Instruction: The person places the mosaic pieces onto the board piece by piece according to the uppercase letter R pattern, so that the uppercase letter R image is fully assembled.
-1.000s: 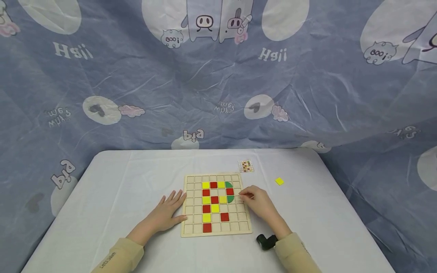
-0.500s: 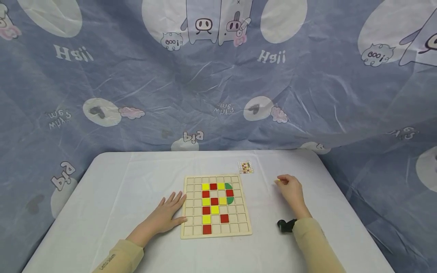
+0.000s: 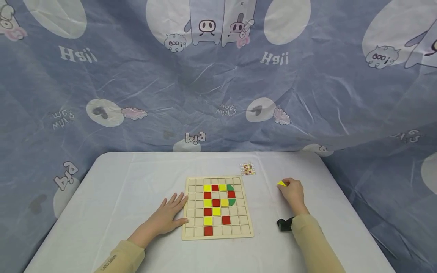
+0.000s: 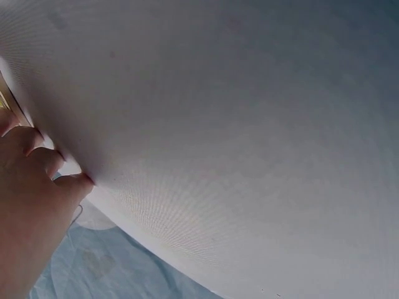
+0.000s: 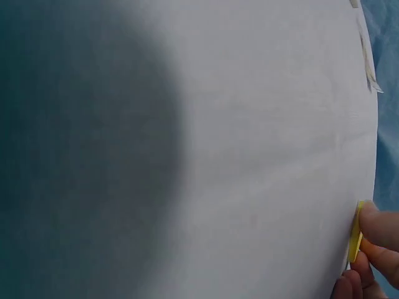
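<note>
Between thumb and fingers my right hand (image 3: 293,192) pinches a yellow square tile (image 3: 281,183), over the right part of the table. In the right wrist view the tile (image 5: 355,233) is tilted on edge close to the cloth. My left hand (image 3: 166,217) lies with spread fingers at the left edge of a wooden grid board (image 3: 241,227), its fingertips and thumb touching the rim. Red and yellow square tiles and two green quarter-round tiles sit in the board's cells, such as a red tile (image 3: 226,220) at the lower right. The left wrist view shows the left hand (image 4: 31,187) at the board's edge.
A small printed pattern card (image 3: 247,169) lies behind the board's right corner. A dark wrist device (image 3: 285,224) sits by the right sleeve. White cloth covers the table (image 3: 146,170), and a blue patterned curtain (image 3: 191,87) hangs behind it.
My right hand has moved from the board's right edge out to the yellow tile, which it now pinches and tilts up. The left hand stays at the board.
</note>
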`<state>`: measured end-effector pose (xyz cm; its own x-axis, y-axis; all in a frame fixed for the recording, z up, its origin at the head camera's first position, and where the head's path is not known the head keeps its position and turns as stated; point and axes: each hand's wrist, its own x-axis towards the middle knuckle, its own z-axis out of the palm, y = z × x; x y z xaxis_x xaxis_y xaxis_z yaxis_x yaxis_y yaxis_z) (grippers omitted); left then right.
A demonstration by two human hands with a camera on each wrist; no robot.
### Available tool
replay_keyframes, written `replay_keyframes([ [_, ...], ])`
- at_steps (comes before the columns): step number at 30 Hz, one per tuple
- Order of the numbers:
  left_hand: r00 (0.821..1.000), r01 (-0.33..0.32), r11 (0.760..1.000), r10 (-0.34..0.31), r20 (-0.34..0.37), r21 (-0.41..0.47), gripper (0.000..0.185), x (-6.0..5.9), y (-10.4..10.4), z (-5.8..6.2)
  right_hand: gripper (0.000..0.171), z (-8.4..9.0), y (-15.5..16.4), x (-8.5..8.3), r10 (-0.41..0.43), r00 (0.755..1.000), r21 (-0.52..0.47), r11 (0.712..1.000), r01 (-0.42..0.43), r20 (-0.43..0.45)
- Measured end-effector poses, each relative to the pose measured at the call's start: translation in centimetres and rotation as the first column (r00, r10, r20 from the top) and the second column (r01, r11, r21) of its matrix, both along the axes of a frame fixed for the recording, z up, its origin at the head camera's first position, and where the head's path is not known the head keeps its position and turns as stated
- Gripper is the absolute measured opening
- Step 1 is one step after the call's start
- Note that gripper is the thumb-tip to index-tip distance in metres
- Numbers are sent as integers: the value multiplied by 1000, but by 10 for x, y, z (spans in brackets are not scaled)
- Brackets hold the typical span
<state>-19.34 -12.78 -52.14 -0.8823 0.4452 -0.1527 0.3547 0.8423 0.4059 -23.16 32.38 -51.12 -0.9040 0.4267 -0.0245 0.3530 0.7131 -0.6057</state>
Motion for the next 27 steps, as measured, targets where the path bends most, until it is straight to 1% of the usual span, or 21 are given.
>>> replay_keyframes([
  [4,1000,5,1000,-5,1,-11,83,0,1,0,37,0,0,1,-6,1000,5,1000,6,18],
  [8,1000,4,1000,-4,-5,-11,83,-2,1,0,36,1,2,1,-12,999,-24,1000,13,30],
  [12,1000,7,1000,-7,-6,3,83,-2,1,1,30,0,4,3,-21,1000,-55,998,21,-4],
  [16,1000,17,1000,-16,-6,10,83,1,1,5,25,2,2,7,-16,999,-85,996,12,-49],
  [21,1000,15,1000,-15,-2,15,83,1,0,3,25,11,-17,16,54,997,-187,980,-64,-61],
  [24,1000,12,1000,-12,-3,7,83,0,-1,0,23,15,-35,24,113,991,-253,959,-126,-65],
  [27,1000,11,1000,-11,-5,5,83,-1,-1,-1,20,16,-54,34,184,981,-305,932,-195,-66],
])
